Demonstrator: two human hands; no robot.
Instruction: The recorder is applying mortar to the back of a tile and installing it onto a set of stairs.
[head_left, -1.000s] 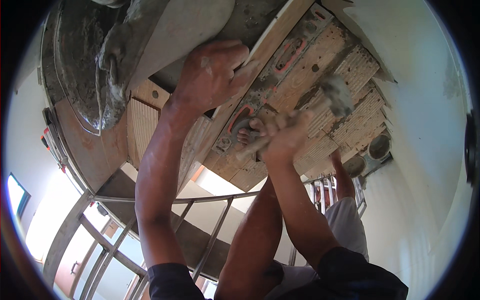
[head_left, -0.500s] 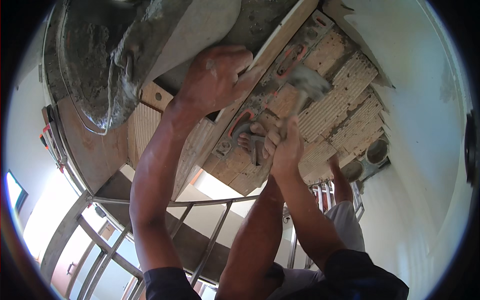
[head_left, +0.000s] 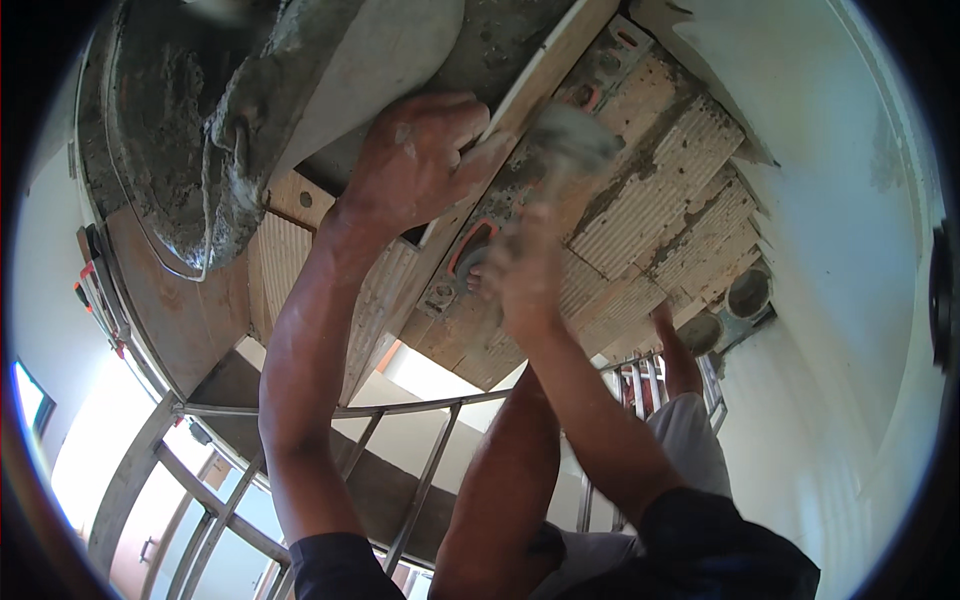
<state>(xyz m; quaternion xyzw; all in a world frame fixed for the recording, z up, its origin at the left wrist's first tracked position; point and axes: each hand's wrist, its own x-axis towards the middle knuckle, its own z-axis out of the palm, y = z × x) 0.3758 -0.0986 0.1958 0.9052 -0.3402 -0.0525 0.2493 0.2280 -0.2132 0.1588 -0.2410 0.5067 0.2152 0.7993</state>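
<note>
My left hand [head_left: 425, 155] is curled over the upper edge of a long, pale board [head_left: 545, 65], its fingers closed on it. In my right hand [head_left: 527, 272], which is smeared by motion, is a hammer [head_left: 573, 138] with a blurred grey head and a light handle. The hammer head is over a mortar-stained spirit level [head_left: 497, 207] with orange-rimmed openings, which lies alongside the board; whether they touch cannot be made out. Ribbed, pale tiles [head_left: 665, 180] spotted with mortar are to the right of the level.
A mortar-caked container [head_left: 165, 130] stands at upper left, beside a brown panel [head_left: 180, 300]. Metal railing [head_left: 432, 455] runs below, with light openings beyond. Two round, grey vessels [head_left: 748, 295] sit near the pale wall [head_left: 840, 330] at right. My bent legs are below my arms.
My right hand has swung left and up, carrying the hammer head from over the tiles to over the level. My left hand keeps its hold on the board. The whole view has shifted slightly.
</note>
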